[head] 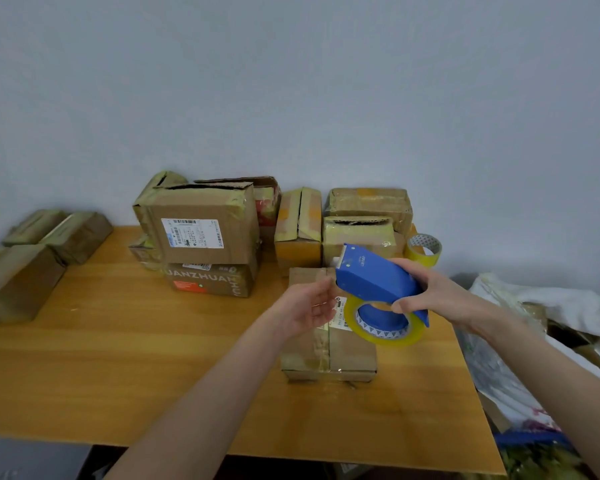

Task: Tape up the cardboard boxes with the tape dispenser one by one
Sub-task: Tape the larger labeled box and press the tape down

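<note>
box: small brown cardboard box (pixel 354 351), centre-right of frame on wooden desk (pixel 153 341), taped seam running near-to-far
dispenser: blue plastic tape dispenser (pixel 374 277), above box's far end
right hand (pixel 444 296): grip clamped on dispenser
left hand (pixel 309 306): grip apart, over box's left side

Both bare forearms reaching in over the near edge of the counter (pixel 118 358), left hand (pixel 305 306) raised, palm turned rightward, fingers (pixel 321 289) loosely bent, holding nothing, right hand (pixel 430 292) just beside it, gripping the tape dispenser (pixel 371 275)
</note>
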`<state>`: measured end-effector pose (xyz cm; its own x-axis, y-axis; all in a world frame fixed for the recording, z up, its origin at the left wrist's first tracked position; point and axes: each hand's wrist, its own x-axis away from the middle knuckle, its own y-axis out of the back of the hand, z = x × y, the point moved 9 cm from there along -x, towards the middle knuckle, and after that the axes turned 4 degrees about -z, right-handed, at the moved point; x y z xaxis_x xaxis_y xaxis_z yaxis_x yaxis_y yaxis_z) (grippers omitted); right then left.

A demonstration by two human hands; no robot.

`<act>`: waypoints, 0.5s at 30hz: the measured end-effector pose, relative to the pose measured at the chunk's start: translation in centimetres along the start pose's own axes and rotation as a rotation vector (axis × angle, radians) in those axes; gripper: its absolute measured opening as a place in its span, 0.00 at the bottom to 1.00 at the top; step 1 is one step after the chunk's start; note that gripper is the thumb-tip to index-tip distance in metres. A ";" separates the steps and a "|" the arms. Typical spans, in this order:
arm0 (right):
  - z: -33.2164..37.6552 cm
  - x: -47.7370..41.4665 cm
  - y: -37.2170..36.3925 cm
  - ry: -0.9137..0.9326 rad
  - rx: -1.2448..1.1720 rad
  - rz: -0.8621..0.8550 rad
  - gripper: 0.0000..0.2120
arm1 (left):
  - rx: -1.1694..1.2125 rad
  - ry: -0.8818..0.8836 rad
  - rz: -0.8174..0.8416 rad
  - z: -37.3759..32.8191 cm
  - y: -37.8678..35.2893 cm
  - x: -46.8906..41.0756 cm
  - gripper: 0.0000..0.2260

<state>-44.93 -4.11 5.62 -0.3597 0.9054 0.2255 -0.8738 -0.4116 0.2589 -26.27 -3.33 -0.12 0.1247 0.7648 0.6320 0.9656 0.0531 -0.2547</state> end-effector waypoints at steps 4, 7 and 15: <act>-0.4 0.0 -0.4 -0.015 0.071 0.007 0.39 | -0.010 -0.076 -0.057 -0.4 1.0 -0.2 0.06; -0.7 -0.3 -0.7 -0.022 0.185 -0.026 0.35 | -0.081 -0.116 -0.147 -0.5 2.1 -0.3 0.05; -2.5 -1.8 -4.1 0.018 0.628 -0.007 0.30 | -0.307 -0.155 -0.392 4.0 5.9 -0.7 0.04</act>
<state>-41.52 -3.79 1.77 -0.3646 0.9077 0.2077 -0.5192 -0.3833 0.7638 -21.60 -1.02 -5.01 -0.2721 0.8128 0.5151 0.9584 0.1812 0.2204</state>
